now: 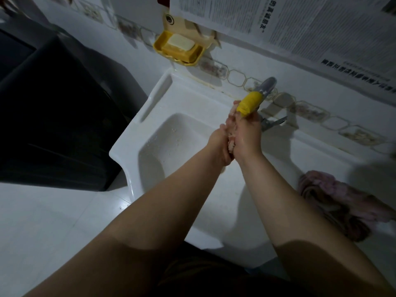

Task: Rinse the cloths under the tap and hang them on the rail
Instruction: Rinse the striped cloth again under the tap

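Both my hands meet over the white sink [150, 133], just under the tap [267, 86] with its yellow spout cover [250, 103]. My left hand [219, 144] and my right hand [246, 136] squeeze a small pale pink cloth [231, 144] between them; only a wet bunched strip of it shows between the palms. A second pinkish cloth [334, 200] lies crumpled on the sink's right ledge, untouched. No rail is in view.
A yellow soap dish [158, 47] with a pale bar of soap [181, 42] hangs on the tiled wall above the sink's left corner. Newspaper sheets [321, 24] cover the wall. A dark appliance [53, 125] stands to the left of the sink.
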Demonstrator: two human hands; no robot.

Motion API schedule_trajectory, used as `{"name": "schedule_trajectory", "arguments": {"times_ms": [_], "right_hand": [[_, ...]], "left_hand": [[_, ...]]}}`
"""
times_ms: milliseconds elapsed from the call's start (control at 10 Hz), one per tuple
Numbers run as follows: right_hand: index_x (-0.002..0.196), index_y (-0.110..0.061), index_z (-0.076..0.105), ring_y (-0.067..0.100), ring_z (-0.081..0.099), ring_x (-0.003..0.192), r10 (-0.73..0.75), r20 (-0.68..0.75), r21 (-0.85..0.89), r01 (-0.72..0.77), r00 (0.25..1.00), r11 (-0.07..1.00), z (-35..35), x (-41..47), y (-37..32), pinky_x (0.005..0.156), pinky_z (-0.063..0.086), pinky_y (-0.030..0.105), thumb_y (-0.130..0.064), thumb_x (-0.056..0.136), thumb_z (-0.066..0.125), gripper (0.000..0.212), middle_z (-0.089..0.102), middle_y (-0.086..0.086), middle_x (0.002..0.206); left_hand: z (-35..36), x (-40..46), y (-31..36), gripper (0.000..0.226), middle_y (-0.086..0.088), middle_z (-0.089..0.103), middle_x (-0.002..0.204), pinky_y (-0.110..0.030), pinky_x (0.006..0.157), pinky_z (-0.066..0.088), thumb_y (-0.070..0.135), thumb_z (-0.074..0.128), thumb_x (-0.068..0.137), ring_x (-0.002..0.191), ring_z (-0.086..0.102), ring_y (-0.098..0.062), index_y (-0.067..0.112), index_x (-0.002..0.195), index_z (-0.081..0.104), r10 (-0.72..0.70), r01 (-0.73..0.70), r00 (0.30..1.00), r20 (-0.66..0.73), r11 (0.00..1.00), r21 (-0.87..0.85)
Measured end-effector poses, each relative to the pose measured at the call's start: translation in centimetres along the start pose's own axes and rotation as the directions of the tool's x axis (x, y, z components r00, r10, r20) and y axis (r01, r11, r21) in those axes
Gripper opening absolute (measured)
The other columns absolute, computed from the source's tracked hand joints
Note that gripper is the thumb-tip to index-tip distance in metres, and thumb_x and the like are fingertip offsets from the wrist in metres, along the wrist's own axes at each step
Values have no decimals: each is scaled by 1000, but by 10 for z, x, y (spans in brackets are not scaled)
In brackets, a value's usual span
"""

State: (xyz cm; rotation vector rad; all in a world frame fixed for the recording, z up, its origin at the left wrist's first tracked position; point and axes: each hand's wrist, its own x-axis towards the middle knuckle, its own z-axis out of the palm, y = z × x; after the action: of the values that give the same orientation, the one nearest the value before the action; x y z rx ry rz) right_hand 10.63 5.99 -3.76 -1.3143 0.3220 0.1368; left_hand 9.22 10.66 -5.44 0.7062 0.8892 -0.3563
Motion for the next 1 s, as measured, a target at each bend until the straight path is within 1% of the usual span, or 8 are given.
{"name": "schedule_trajectory", "arguments": {"times_ms": [100,300,500,600,700,800,900,1000], "right_hand": [[76,-19,52,7,37,44,102,-1,71,-101,995,992,7,8,-1,43,31,21,-22,97,51,21,44,-5,55],[62,-20,37,8,32,38,211,-77,128,-200,974,971,18,9,-4,45,22,24,-14,95,45,34,37,-4,50],[55,-20,26,11,20,36,234,-60,271,-210,970,939,19,11,-6,41,14,21,-20,95,40,42,26,-1,44],[57,-17,38,14,34,41,300,-87,333,-256,950,907,9,11,-9,49,29,23,-35,98,41,45,36,1,49],[91,-7,63,25,62,68,305,-154,-103,-322,940,941,-20,11,-8,76,53,36,-57,95,36,57,67,12,80],[112,-11,57,26,63,84,92,-165,-631,-176,982,756,-62,15,3,72,57,38,-54,96,35,51,66,10,102],[123,-6,51,36,60,102,17,-159,-815,-141,987,562,-82,24,1,85,51,42,-55,96,34,59,62,19,117],[142,-3,31,37,57,113,33,-206,-839,-194,978,508,-70,36,-14,82,44,36,-58,95,32,72,55,20,131]], "left_hand": [[5,-4,1,39,-9,55,78,-25,58,45,23,25,104,72,54,-19,9,80,52,25,-29,995,-96,999,-38],[6,7,2,26,-1,44,69,-23,51,36,19,39,98,56,42,-11,16,72,44,100,-108,975,-199,994,-30],[0,6,4,34,-4,44,63,-24,45,32,17,35,98,53,40,-15,14,64,41,289,-232,930,-226,941,247],[-9,7,5,39,-10,46,58,-23,41,27,24,34,98,45,37,-21,11,62,44,324,-266,946,-25,815,515],[-29,12,12,38,-7,65,70,-18,37,28,36,43,98,37,44,-12,9,76,59,305,-301,940,150,539,787],[-45,19,25,38,-8,71,87,-24,55,43,36,44,99,62,62,-13,4,94,63,369,-339,903,222,289,896],[-57,16,35,39,-12,64,97,-33,75,41,37,38,101,91,58,-27,7,103,62,441,-315,839,318,-83,945],[-67,10,33,43,-15,65,103,-34,75,38,42,28,103,97,59,-34,11,107,57,401,-287,804,440,-386,877]]}}
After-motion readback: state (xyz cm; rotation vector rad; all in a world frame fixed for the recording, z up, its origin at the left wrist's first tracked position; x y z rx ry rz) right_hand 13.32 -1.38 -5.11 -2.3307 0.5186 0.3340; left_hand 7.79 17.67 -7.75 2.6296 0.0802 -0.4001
